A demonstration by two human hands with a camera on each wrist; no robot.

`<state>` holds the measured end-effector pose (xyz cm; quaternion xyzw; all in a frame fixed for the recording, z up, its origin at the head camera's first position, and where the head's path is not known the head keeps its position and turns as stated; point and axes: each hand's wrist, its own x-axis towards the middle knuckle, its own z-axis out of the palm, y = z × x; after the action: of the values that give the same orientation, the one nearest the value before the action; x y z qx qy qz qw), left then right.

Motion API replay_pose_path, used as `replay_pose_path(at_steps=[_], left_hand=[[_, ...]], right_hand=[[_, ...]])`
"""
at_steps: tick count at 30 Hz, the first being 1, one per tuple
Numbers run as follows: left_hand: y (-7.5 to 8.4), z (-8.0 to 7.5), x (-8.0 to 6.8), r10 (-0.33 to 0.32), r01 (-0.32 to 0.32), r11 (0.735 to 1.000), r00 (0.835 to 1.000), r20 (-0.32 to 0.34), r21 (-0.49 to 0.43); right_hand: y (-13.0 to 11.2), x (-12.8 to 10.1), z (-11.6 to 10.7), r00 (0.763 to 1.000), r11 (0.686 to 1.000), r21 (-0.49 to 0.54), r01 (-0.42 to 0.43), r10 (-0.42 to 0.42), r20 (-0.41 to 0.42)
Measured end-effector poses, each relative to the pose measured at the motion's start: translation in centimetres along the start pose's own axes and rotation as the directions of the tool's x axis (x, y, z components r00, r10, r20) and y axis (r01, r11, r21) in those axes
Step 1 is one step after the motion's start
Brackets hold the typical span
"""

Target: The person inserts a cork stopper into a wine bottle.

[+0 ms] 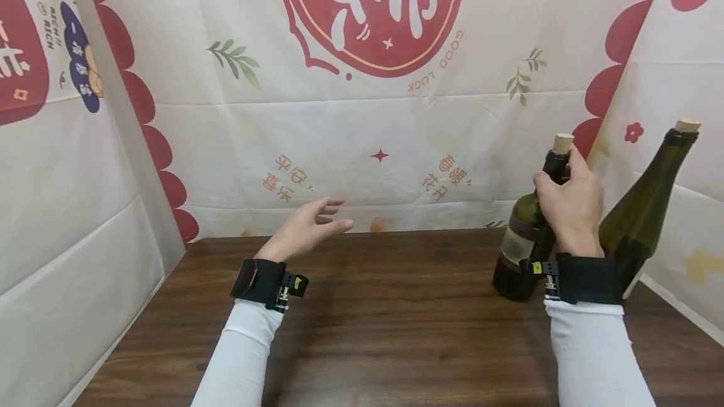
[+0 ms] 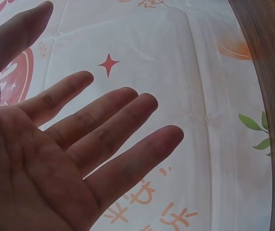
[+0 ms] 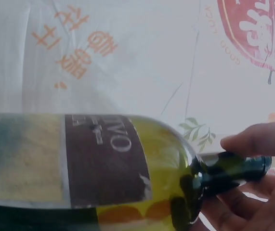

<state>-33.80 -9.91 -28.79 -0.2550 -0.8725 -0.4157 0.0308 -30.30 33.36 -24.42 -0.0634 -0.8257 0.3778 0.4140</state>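
Observation:
At the right of the head view, my right hand [image 1: 571, 206] holds a green wine bottle [image 1: 520, 231] by its neck, below a cork [image 1: 562, 143]. The right wrist view shows thumb and fingers around the dark neck [image 3: 233, 168] and a torn brown and cream label [image 3: 103, 159]. The bottle looks upright; whether its base bears on the table cannot be told. My left hand [image 1: 308, 228] hovers over the table's far left part, holding nothing. Its fingers [image 2: 127, 159] are spread and nearly straight in the left wrist view.
A second corked green bottle [image 1: 650, 206] stands just right of my right forearm, partly hidden by the wrist strap. The brown wooden table [image 1: 407, 325] ends at a printed white cloth [image 1: 362, 130] behind, with more cloth at both sides.

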Motion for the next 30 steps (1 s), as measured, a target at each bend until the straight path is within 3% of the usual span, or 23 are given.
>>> replay_pose_path(at_steps=[18,30], left_hand=[[0.1,-0.4,0.1,0.001,-0.001,1.000,1.000,0.008,0.018],[-0.6,-0.6,-0.2,-0.030,0.030,0.999,1.000,0.003,0.021]], right_hand=[[0.7,0.7,-2.4,0.996,0.994,-0.071,-0.082,0.078,-0.050],[0.8,0.6,-2.0,0.993,0.993,-0.023,-0.113,0.114,0.027]])
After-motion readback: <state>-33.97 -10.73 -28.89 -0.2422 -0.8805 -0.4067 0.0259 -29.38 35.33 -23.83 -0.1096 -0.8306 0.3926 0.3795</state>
